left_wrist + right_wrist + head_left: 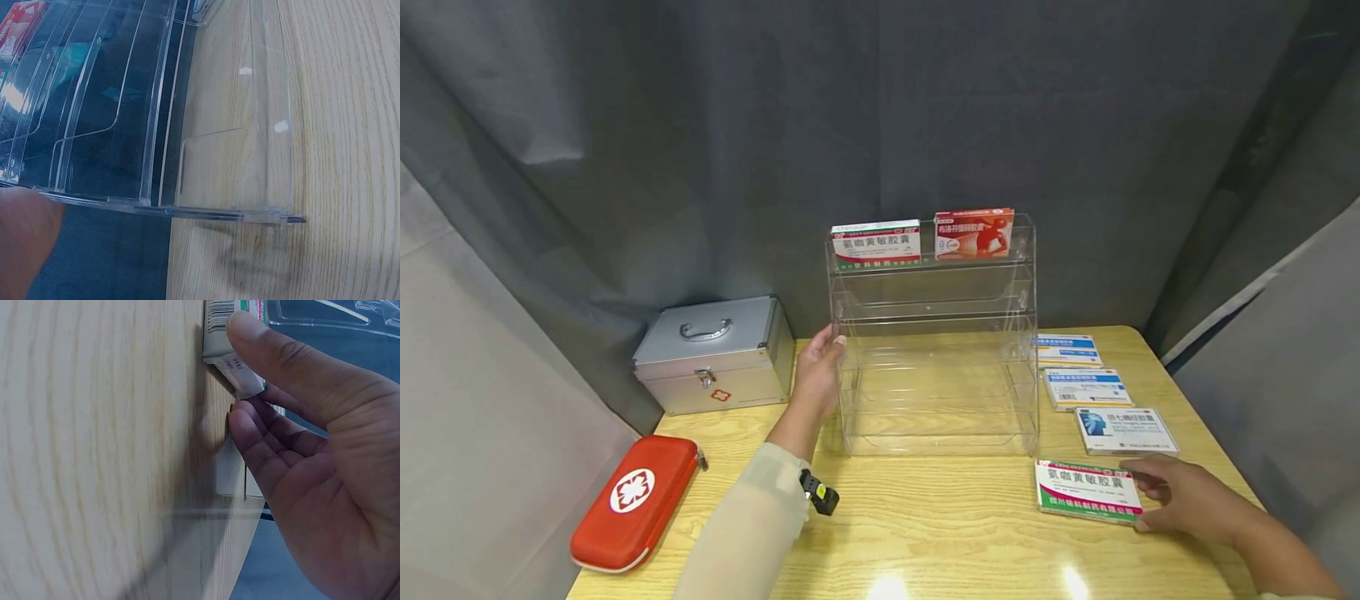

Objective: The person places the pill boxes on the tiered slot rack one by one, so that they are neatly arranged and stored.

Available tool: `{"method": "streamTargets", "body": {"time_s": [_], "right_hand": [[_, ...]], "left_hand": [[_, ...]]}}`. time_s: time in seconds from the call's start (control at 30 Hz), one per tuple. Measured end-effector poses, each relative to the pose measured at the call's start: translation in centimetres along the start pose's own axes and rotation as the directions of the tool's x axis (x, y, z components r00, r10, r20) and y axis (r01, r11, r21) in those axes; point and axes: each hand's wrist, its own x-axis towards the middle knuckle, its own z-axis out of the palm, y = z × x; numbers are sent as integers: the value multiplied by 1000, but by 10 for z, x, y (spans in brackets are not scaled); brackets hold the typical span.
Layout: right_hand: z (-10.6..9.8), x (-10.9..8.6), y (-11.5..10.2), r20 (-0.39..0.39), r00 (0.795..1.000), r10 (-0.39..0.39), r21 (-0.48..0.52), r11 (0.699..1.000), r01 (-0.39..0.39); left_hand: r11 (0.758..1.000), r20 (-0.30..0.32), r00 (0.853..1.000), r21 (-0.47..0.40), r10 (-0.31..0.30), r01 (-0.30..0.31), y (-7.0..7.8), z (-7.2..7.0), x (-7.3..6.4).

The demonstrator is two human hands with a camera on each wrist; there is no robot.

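Observation:
A clear plastic tiered display rack (934,315) stands upright on the wooden table. My left hand (820,373) grips its left side panel, thumb in front; the left wrist view shows part of that hand at the panel's edge. On the rack's top tier sit a white, red and green medicine box (877,247) and a red medicine box (973,236). To the right of the rack's front, my right hand (1195,498) pinches the right end of a green and white medicine box (1086,492). The right wrist view shows the thumb on this box's end (220,344) and fingers underneath.
Three white and blue medicine boxes lie in a column right of the rack, the nearest (1126,432) close beyond my right hand. At the left are a silver first-aid case (707,375) and a red zip pouch (658,475). A dark curtain (880,108) hangs behind the table.

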Motion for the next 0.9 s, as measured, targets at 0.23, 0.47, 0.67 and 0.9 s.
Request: {"method": "streamTargets", "body": {"time_s": [0.23,0.47,0.67,0.9], "right_hand": [[2,0,-1,8,1000,3,101,995,-4],[7,0,-3,8,999,38,321,946,-39],[10,2,-8,-73,994,-81,461,881,106],[0,8,-39,-258,965,-43,485,858,168]], "left_hand": [[1000,6,1000,5,-1,1,1,0,0],[1000,-1,1000,2,0,0,-1,-1,2],[1000,-5,1000,-4,-1,1,-2,-1,2],[1000,5,1000,-11,5,-5,-1,-1,1]]}}
